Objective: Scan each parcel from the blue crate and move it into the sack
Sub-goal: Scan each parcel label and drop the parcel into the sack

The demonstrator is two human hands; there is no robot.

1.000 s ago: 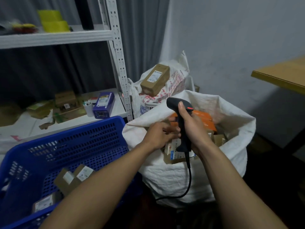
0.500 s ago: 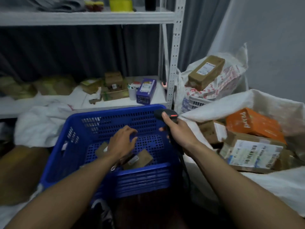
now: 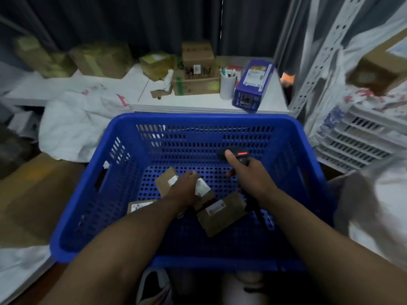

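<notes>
The blue crate [image 3: 202, 121] fills the middle of the view, with several small brown cardboard parcels on its floor. My left hand [image 3: 184, 190] reaches down into it and lies over a small parcel [image 3: 203, 190] with a white label; whether the fingers grip it I cannot tell. Another parcel [image 3: 165, 182] lies just left of that hand, one [image 3: 221, 213] lies to its right, and a flat one [image 3: 141, 205] sits behind my forearm. My right hand [image 3: 246, 175] holds the black barcode scanner [image 3: 239, 156] above the crate's right half. The white sack [image 3: 374, 208] shows blurred at the right edge.
A low white shelf [image 3: 198, 102] behind the crate carries brown boxes, a white cup and a purple box [image 3: 253, 84]. A white perforated rack post [image 3: 317, 62] and a white plastic basket [image 3: 361, 142] stand at the right. White sacks and a brown box lie left.
The view swung from the sack to the crate. My left hand let a parcel go in the sack, then reached down onto a parcel in the crate. The scanner followed over the crate.
</notes>
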